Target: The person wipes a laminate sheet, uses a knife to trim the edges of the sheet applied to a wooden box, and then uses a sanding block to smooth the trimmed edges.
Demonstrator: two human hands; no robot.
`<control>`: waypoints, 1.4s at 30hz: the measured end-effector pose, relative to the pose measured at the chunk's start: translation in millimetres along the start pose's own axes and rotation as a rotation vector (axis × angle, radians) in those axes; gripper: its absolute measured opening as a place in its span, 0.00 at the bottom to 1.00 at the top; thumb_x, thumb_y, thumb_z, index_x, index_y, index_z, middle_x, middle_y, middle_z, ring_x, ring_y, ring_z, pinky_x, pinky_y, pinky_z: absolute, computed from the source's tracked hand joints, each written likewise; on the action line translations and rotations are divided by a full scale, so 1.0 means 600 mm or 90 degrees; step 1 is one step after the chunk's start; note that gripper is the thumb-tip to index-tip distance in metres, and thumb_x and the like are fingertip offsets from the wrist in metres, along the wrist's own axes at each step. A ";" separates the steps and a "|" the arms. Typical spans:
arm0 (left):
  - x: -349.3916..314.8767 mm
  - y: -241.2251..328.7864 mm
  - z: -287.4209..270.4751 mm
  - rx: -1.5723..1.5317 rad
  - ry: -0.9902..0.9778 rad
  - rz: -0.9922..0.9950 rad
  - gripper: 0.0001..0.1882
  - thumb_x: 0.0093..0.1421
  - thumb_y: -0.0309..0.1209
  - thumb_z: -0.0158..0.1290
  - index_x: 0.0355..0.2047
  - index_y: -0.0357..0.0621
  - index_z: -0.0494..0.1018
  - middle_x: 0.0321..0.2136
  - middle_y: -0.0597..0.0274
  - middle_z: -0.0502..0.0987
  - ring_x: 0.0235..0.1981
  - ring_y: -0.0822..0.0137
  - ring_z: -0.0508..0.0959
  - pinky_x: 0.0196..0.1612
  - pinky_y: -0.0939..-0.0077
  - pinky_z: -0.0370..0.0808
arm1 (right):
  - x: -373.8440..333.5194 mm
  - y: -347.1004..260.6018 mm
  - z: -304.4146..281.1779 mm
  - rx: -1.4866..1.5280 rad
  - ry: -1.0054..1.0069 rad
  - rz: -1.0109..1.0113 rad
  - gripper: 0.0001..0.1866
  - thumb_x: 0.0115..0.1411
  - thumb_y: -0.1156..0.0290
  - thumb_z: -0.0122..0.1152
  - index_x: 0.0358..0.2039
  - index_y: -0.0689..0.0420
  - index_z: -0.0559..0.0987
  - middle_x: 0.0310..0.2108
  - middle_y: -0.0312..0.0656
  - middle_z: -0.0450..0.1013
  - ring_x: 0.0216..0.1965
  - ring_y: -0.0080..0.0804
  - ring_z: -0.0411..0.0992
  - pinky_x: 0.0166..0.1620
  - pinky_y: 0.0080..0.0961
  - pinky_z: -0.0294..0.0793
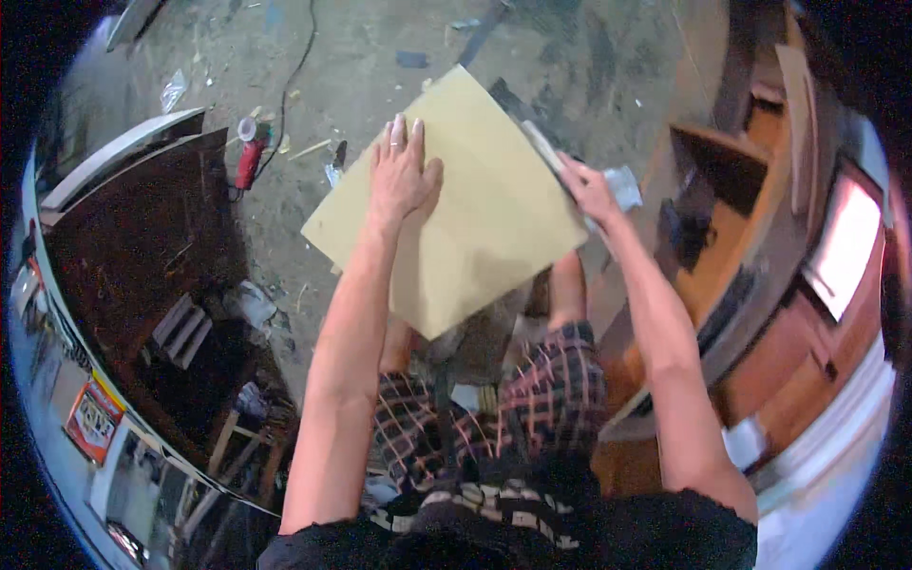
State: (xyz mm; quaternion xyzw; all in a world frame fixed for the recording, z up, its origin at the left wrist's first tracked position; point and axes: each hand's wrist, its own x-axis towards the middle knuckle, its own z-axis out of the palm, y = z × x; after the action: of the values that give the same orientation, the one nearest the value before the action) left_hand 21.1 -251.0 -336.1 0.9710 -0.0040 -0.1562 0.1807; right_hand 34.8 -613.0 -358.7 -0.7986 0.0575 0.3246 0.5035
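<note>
A pale yellow square board [484, 180] lies cornerwise in front of me, above my knees. My left hand [401, 176] rests flat near its left edge, fingers stretched out and pointing away from me. At the board's right edge, my right hand [591, 190] is closed on a thin pale strip [543, 147], which runs along that edge. The strip's exact kind is unclear, as the hand covers part of it. What supports the board from below is mostly hidden.
A red power tool [249, 163] with a dark cord [306, 47] lies on the littered concrete floor [380, 28] at the far left. A dark wooden cabinet [142, 247] stands at left. Open wooden furniture [731, 199] is close on my right.
</note>
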 end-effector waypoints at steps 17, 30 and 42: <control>0.145 0.115 0.108 0.066 0.267 -0.172 0.32 0.62 0.40 0.46 0.64 0.39 0.59 0.57 0.45 0.65 0.62 0.47 0.61 0.66 0.40 0.47 | 0.084 -0.039 0.044 0.048 -0.024 -0.114 0.21 0.66 0.65 0.53 0.56 0.62 0.74 0.54 0.56 0.73 0.57 0.48 0.71 0.59 0.36 0.68; 0.144 0.110 0.099 0.060 0.225 -0.183 0.31 0.64 0.42 0.44 0.63 0.37 0.59 0.57 0.42 0.65 0.61 0.45 0.61 0.65 0.43 0.48 | 0.102 -0.082 0.067 0.021 -0.020 -0.062 0.21 0.65 0.66 0.56 0.55 0.65 0.75 0.52 0.58 0.74 0.53 0.47 0.75 0.56 0.34 0.71; 0.148 0.116 0.100 0.084 0.249 -0.173 0.31 0.65 0.42 0.44 0.63 0.36 0.60 0.55 0.42 0.67 0.58 0.46 0.62 0.63 0.44 0.51 | -0.003 0.005 0.028 -0.010 -0.005 0.065 0.20 0.68 0.67 0.52 0.59 0.56 0.73 0.53 0.51 0.75 0.55 0.37 0.73 0.59 0.29 0.68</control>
State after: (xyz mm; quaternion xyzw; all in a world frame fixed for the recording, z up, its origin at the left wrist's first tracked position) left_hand 90.8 -342.6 -391.6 0.9841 0.1517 0.0128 0.0913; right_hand 24.3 -601.0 -364.7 -0.7971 0.0936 0.3535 0.4806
